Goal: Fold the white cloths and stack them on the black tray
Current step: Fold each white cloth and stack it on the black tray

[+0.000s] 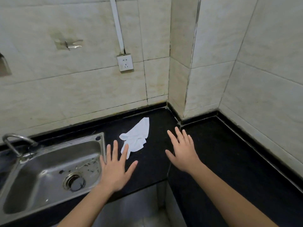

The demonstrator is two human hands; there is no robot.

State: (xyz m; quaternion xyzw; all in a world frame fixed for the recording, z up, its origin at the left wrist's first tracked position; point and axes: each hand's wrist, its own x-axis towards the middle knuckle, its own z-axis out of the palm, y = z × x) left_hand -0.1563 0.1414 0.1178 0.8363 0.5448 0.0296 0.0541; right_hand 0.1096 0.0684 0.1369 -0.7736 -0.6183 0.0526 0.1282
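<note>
A stainless steel sink (65, 139) lies just left of the left hand (114, 171), its curved faucet (14, 141) farther left. Beyond both hands rises a stained tiled wall (65, 95) with a white wall socket (125, 62). Both hands are over a black countertop (229, 161) that turns a corner to the right of the right hand (183, 153).

Nothing lies between the hands and the white cloth (137, 138). It rests on the countertop just ahead of the left hand; one fingertip overlaps its near corner, though contact cannot be confirmed. The right hand is apart from it, to its right.

The cloth is crumpled and unfolded, a long wrinkled shape tapering away from the hands toward the wall.

Both hands are flat, fingers spread wide, holding nothing.
</note>
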